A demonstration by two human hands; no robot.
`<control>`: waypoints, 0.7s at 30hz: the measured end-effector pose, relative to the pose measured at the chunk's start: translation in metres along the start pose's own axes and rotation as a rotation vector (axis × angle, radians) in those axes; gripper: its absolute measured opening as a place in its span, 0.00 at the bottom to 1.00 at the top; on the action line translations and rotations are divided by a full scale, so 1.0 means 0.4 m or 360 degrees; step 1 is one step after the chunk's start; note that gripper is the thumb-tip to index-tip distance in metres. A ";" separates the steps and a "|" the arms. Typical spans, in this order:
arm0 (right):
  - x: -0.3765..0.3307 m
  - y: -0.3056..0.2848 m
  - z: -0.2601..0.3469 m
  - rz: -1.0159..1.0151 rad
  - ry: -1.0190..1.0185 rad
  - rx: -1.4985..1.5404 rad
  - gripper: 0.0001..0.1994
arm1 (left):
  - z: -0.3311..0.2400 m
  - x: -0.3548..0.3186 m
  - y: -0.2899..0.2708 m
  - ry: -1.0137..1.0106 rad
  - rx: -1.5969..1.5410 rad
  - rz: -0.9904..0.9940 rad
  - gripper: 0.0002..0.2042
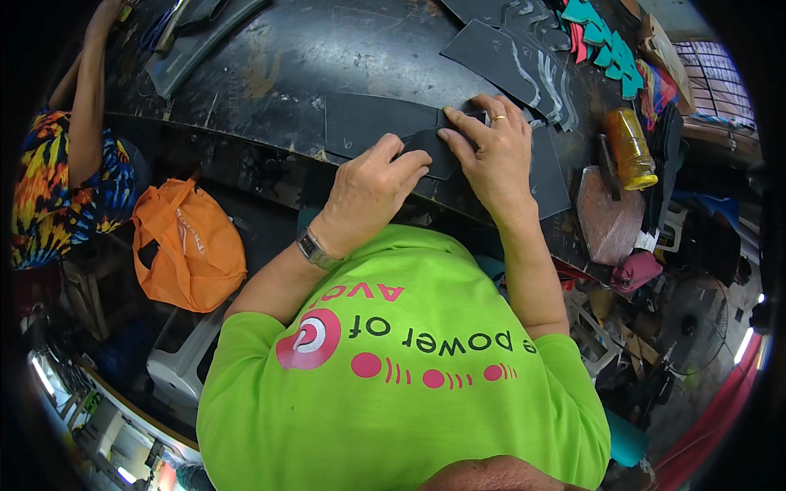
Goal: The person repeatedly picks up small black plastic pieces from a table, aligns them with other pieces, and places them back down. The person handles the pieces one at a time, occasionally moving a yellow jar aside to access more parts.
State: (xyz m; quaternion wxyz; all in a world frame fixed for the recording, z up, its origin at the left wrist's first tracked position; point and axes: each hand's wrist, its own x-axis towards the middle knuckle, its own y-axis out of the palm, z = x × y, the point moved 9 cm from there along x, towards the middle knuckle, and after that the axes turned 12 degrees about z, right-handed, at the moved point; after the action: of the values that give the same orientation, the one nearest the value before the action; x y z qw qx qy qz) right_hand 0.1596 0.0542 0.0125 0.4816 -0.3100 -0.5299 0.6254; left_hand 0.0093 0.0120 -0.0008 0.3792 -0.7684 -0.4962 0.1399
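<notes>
My left hand [375, 190], with a watch on its wrist, is closed at the table's near edge, thumb and fingers pinching the edge of a small black piece of flexible sheet [423, 144]. My right hand [496, 147], with a ring on one finger, has its thumb and bent index finger on the same piece from the right side. That piece bends up slightly between the hands. Beneath it lies a flat black sheet [368, 124] with a small light mark. Another black sheet [552, 176] shows beside my right wrist. My fingers hide part of the small piece.
Black sheets with wavy grey strips [524, 72] lie at the far right, near teal cut pieces [610, 51]. A yellow-lidded jar [629, 147] lies beside a brownish slab [607, 217]. An orange bag [190, 245] is at left, below a co-worker's arm [88, 106].
</notes>
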 end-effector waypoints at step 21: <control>-0.014 -0.001 0.030 -0.0250 0.0088 0.0173 0.28 | 0.059 0.010 0.000 -0.0325 -0.0280 0.0160 0.08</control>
State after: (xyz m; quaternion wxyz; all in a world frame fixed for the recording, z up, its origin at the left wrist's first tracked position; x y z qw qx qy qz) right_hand 0.1510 0.0447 0.0152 0.5596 -0.2581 -0.5045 0.6047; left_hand -0.0028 0.0258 -0.0161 0.2503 -0.8044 -0.5034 0.1922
